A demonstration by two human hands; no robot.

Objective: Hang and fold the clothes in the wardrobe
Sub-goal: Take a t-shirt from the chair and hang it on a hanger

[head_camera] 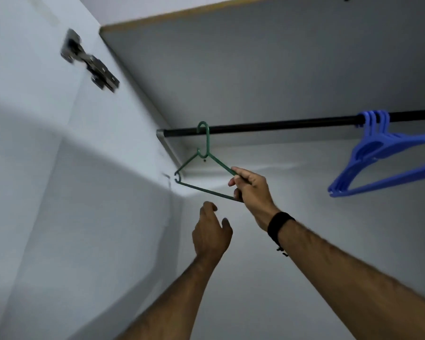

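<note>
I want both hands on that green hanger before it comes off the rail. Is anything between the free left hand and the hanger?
Nothing visible. The left hand is open just below the green hanger, with only bare wardrobe wall behind the gap. The right hand grips the hanger's right end; the hook sits on the black rail. The blue hangers hang well to the right.

The green hanger [201,168] looks like thin plastic, smooth with a slight sheen. Far right, the blue hangers [383,155] are thicker moulded plastic, smooth and faintly glossy. The rail [280,126] is dark and matt along its length, with a pale metal bracket [160,133] at its left end. The hinge [91,62] at upper left is shiny bare metal. The wardrobe walls [84,192] are white, smooth and matt, and the top board's edge [182,14] shows a raw wood colour. The band [278,223] on the right wrist is black and matt
</note>
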